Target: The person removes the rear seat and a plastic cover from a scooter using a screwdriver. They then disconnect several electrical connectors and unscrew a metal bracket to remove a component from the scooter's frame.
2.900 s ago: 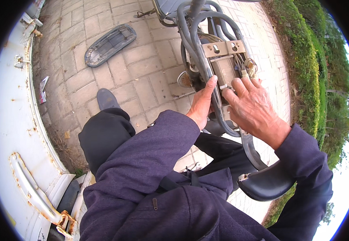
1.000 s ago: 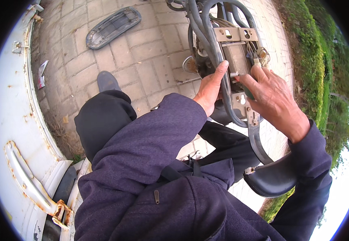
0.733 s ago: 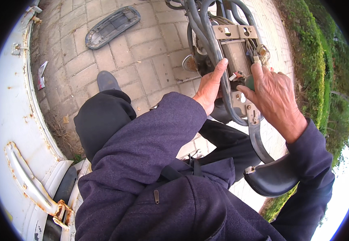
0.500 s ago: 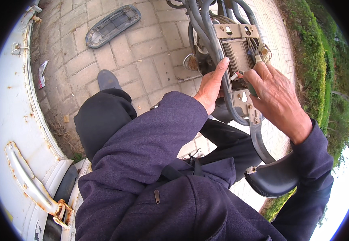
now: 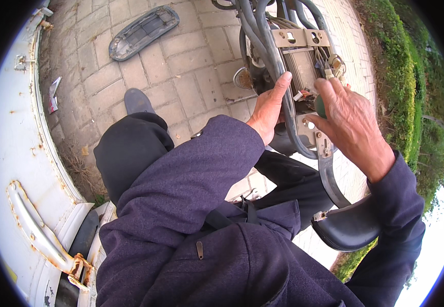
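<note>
My left hand (image 5: pixel 270 110) is wrapped round the dark tubular frame (image 5: pixel 294 130) of a bike-like vehicle. Its thumb lies along the tube, and the other fingers are hidden behind it. My right hand (image 5: pixel 349 112) curls over a rounded green object (image 5: pixel 320 106), of which only part shows between thumb and fingers; it looks like a handle. Between the tubes sits a finned metal box (image 5: pixel 302 67), with a slotted metal bracket (image 5: pixel 304 38) at its top end. White wire connectors (image 5: pixel 329 73) lie by my right fingertips, and a white plug (image 5: pixel 298 95) sits at the box's lower end.
A black padded seat part (image 5: pixel 347 225) rises from a curved metal strip below my right wrist. An oval dark cover (image 5: pixel 142 33) lies on the brick paving (image 5: pixel 189 61). A rusty white metal panel (image 5: pixel 12 128) stands at left, a hedge (image 5: pixel 393 77) at right.
My right hand has shifted slightly right and turned, baring more of the green object and the wires beside the box. My left hand stays on the tube.
</note>
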`<state>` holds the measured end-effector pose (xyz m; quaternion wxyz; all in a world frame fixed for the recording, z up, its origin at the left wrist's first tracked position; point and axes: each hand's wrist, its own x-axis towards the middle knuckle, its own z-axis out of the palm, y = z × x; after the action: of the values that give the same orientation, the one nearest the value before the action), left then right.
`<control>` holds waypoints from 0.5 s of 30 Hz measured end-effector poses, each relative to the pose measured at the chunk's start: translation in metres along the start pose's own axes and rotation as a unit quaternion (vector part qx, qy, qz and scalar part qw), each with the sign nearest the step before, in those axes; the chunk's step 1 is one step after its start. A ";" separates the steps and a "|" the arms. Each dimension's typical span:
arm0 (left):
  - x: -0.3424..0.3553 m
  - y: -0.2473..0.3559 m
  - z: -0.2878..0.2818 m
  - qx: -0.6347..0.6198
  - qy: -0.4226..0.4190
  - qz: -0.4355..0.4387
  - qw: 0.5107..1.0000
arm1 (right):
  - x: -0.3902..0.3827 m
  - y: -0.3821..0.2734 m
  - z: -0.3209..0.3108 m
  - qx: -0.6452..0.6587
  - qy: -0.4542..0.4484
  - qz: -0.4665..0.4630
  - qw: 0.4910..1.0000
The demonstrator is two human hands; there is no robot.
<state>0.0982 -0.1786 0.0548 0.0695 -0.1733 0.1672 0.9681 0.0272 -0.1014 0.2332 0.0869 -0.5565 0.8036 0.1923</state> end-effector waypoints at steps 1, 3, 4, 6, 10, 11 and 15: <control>0.000 0.001 -0.001 0.005 -0.010 -0.005 1.000 | 0.000 0.000 0.001 0.012 -0.018 0.019 1.000; 0.000 0.001 -0.002 0.009 -0.020 -0.007 1.000 | 0.000 0.001 0.000 0.035 -0.071 0.070 0.994; 0.001 0.001 -0.002 0.009 -0.020 -0.004 1.000 | 0.001 0.003 -0.001 0.014 -0.045 0.008 0.999; 0.001 0.000 -0.001 0.004 -0.008 0.003 1.000 | 0.003 0.006 -0.003 -0.023 -0.013 -0.094 0.995; 0.002 -0.003 0.001 -0.011 0.009 0.009 1.000 | 0.002 0.005 -0.003 -0.018 0.004 -0.083 0.996; 0.002 -0.003 0.000 -0.013 0.006 0.009 1.000 | 0.001 0.003 -0.002 0.008 0.009 -0.051 0.999; 0.004 -0.003 -0.002 0.002 0.004 0.003 1.000 | 0.001 0.002 0.000 0.034 -0.047 0.043 0.997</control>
<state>0.0960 -0.1765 0.0511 0.0666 -0.1771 0.1698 0.9671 0.0248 -0.1012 0.2332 0.1351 -0.5087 0.8276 0.1948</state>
